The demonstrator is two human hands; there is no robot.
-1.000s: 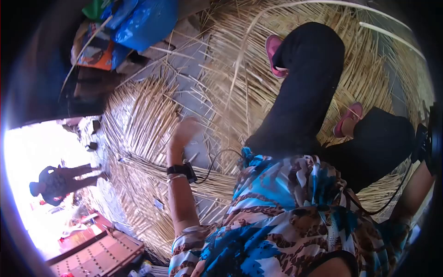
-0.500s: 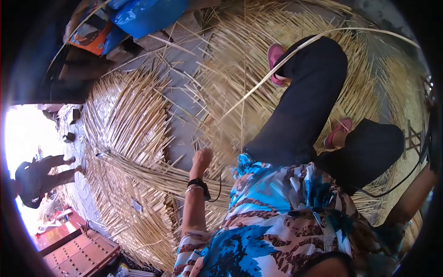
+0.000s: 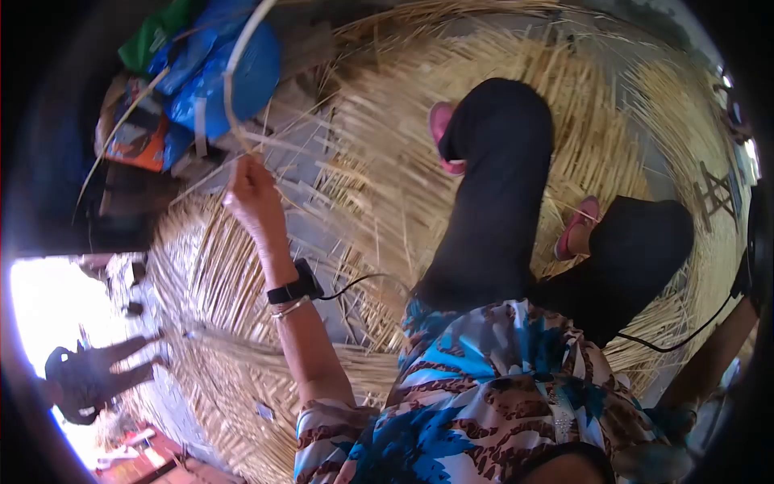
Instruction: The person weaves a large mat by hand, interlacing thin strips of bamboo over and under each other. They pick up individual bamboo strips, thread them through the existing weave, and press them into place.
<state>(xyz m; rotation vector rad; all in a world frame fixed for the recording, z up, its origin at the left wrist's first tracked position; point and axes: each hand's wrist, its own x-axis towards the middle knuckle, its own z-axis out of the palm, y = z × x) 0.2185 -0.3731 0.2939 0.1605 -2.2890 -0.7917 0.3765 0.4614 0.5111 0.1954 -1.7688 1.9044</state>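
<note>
My left hand [image 3: 255,192], with a black band and a bracelet on its wrist, is raised at the upper left. Its fingers are closed round the end of a long pale reed strip [image 3: 229,89], which bends upward out of the picture. Below and to the right lies a partly woven reed mat [image 3: 379,194], its loose ends fanning out; I stand on it in pink shoes. My right forearm [image 3: 713,363] reaches along the right edge. A black band and cable show near that wrist, but darkness hides the right hand's fingers.
Another woven mat [image 3: 218,266] spreads at the left, with a bundle of reeds across it. Blue bags [image 3: 234,81] sit at the upper left. A person [image 3: 89,375] stands at the far left, near a red-brown box [image 3: 193,472]. A small wooden frame [image 3: 716,196] lies at the right.
My left hand has moved up and left, away from my waist, and now grips a reed strip. The curved strip that crossed above my knee no longer lies there. The view has shifted somewhat.
</note>
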